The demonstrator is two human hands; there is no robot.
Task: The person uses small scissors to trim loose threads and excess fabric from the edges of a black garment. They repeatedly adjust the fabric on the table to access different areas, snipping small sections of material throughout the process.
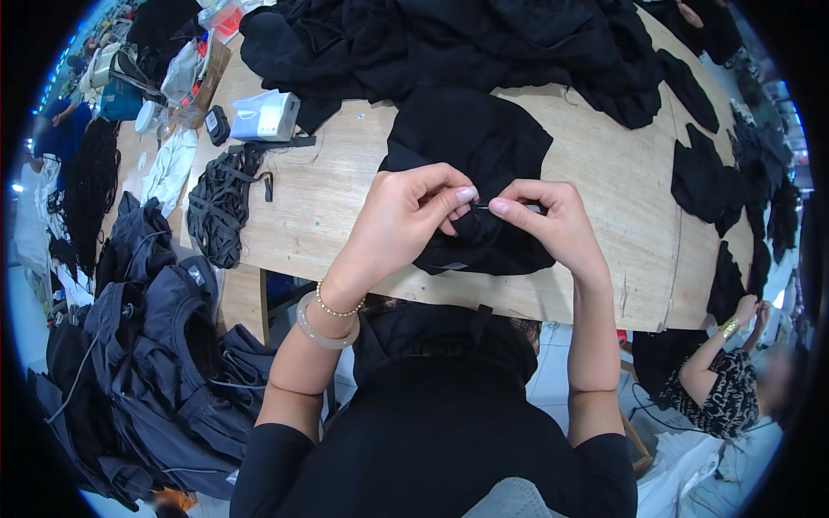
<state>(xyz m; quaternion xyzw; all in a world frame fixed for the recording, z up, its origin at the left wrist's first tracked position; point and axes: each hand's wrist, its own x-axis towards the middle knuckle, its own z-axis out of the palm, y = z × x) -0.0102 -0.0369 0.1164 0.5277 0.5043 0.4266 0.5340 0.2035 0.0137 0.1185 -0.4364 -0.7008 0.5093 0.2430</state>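
Observation:
Both of my hands meet over a black piece of cloth [471,129] that lies near the table's front edge. My left hand [414,207] is closed in a pinch, thumb against curled fingers. Just to its right, my right hand [553,220] also pinches, its thumb and forefinger pointing toward the left thumb. Something thin and dark with a small light glint spans the short gap between the fingertips; it is too small to name. Dark cloth hangs bunched below the fingers, partly hidden by the left hand.
A large heap of black fabric [449,43] covers the table's far side. Tangled dark straps [220,207] and a tissue pack [265,116] lie at left. Dark garments [164,345] are piled beside the table [319,198]. Another person [717,371] sits at right.

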